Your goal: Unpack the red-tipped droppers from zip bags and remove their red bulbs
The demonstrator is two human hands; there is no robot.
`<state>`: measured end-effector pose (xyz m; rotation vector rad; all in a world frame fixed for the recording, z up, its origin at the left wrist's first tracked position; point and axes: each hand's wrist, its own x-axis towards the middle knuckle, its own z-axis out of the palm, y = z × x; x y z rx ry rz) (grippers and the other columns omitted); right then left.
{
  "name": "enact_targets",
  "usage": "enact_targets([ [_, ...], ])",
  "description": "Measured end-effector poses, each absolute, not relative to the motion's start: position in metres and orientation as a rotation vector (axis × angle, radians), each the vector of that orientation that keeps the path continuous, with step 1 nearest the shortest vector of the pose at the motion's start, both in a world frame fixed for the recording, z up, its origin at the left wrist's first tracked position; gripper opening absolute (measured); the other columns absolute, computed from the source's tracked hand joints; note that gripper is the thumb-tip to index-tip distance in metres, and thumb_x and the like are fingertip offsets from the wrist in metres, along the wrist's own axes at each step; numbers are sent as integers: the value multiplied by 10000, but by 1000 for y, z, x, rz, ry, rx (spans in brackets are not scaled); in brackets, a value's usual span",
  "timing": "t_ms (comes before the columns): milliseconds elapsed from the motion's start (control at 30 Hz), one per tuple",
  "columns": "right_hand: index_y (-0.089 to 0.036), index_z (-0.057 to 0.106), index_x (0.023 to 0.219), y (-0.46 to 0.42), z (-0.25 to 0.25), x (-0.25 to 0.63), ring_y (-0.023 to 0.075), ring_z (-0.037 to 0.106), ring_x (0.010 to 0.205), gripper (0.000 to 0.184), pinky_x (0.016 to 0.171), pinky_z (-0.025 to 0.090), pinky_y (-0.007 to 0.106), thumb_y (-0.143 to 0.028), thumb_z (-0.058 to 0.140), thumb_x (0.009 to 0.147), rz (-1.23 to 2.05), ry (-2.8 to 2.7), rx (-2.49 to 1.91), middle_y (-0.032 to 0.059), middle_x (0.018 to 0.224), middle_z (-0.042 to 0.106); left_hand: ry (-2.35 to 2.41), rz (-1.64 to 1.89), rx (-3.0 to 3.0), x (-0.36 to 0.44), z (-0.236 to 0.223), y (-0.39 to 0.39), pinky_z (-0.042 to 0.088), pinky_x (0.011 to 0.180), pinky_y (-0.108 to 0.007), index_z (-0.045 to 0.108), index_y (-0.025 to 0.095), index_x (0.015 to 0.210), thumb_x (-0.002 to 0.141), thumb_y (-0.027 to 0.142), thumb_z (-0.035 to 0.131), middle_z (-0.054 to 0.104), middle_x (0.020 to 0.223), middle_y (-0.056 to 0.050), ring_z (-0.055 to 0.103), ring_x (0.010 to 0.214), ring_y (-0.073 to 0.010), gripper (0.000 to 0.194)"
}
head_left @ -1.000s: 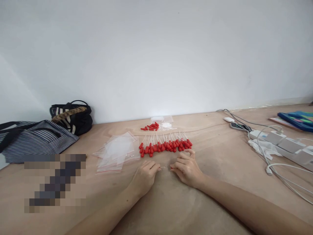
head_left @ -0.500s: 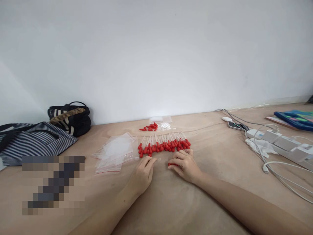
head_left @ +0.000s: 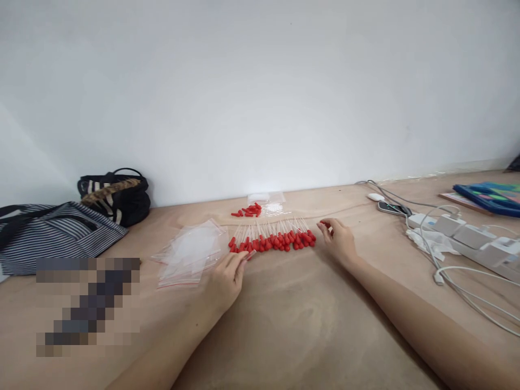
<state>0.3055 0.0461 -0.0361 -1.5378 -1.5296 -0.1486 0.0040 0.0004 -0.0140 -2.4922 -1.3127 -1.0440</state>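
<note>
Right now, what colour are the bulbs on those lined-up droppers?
The bulbs are red; they show best in the head view.

- The left hand (head_left: 223,279) pinches a tube (head_left: 252,254); only a short end is visible, the rest is covered by fingers.
- The right hand (head_left: 340,242) hides most of a red piece (head_left: 322,221), so its full shape cannot be told.
- The droppers (head_left: 280,241) overlap one another and cannot be counted exactly.
- One thing (head_left: 87,303) is pixelated and not recognisable.
- The striped bag (head_left: 81,233) is cut by the left edge.
- The power strip (head_left: 473,250), cables (head_left: 439,278), blue object (head_left: 491,197) and dark object (head_left: 512,164) are cut by the right edge.
- The green marks on the phone (head_left: 394,208) are too small for reading.
- The worktop (head_left: 284,336) continues below the lower edge.
</note>
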Motion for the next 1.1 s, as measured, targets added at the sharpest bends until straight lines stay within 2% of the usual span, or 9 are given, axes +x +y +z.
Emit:
enact_targets([
  [167, -146, 599, 862, 62, -51, 321, 150, 554, 682, 242, 646, 409, 263, -278, 404, 805, -16, -1568, -1635, 82, 821, 623, -1945, -923, -2255, -24, 6, 28, 438, 616, -250, 499, 174, 1008, 801, 211, 393, 646, 751, -13, 598, 648, -153, 236],
  [267, -137, 623, 851, 64, -58, 319, 152, 562, 697, 226, 663, 420, 262, -212, 432, 756, -7, -1604, -1656, 88, 810, 619, -2234, -657, -2129, -33, 13, 46, 416, 617, -240, 497, 186, 965, 765, 199, 431, 653, 740, -2, 610, 672, -161, 211],
  [367, -146, 647, 814, 65, -61, 317, 149, 560, 664, 213, 655, 421, 259, -205, 461, 729, 3, -1631, -1682, 78, 760, 621, -2295, -544, -2088, -32, 12, 59, 408, 609, -243, 516, 194, 859, 735, 193, 460, 652, 700, -9, 613, 699, -180, 137],
  [633, -173, 678, 760, 68, -62, 317, 165, 565, 658, 261, 625, 392, 259, -329, 469, 766, 11, -1629, -1730, 73, 708, 631, -2269, -476, -2073, -27, 7, 72, 404, 612, -276, 517, 193, 715, 712, 203, 480, 646, 721, -57, 605, 746, -230, 38],
  [833, -164, 665, 767, 61, -52, 318, 175, 562, 723, 364, 644, 364, 266, -370, 371, 827, 0, -1539, -1728, 86, 768, 642, -2143, -563, -2119, -25, 9, 65, 406, 630, -268, 530, 190, 742, 755, 267, 468, 627, 775, -44, 592, 756, -202, 99],
  [933, -190, 665, 778, 50, -42, 312, 169, 552, 737, 357, 692, 328, 281, -444, 415, 804, -34, -1588, -1644, 57, 759, 639, -1975, -727, -2168, -16, 5, 53, 410, 663, -244, 538, 189, 734, 777, 279, 460, 603, 802, -28, 575, 757, -161, 127],
  [1100, -241, 677, 811, 35, -33, 291, 170, 516, 753, 359, 717, 249, 304, -552, 526, 715, -170, -1804, -1542, 28, 738, 616, -1472, -1105, -2257, -6, -12, 23, 419, 664, -264, 541, 181, 677, 794, 283, 473, 568, 677, -16, 535, 683, -154, 170],
])
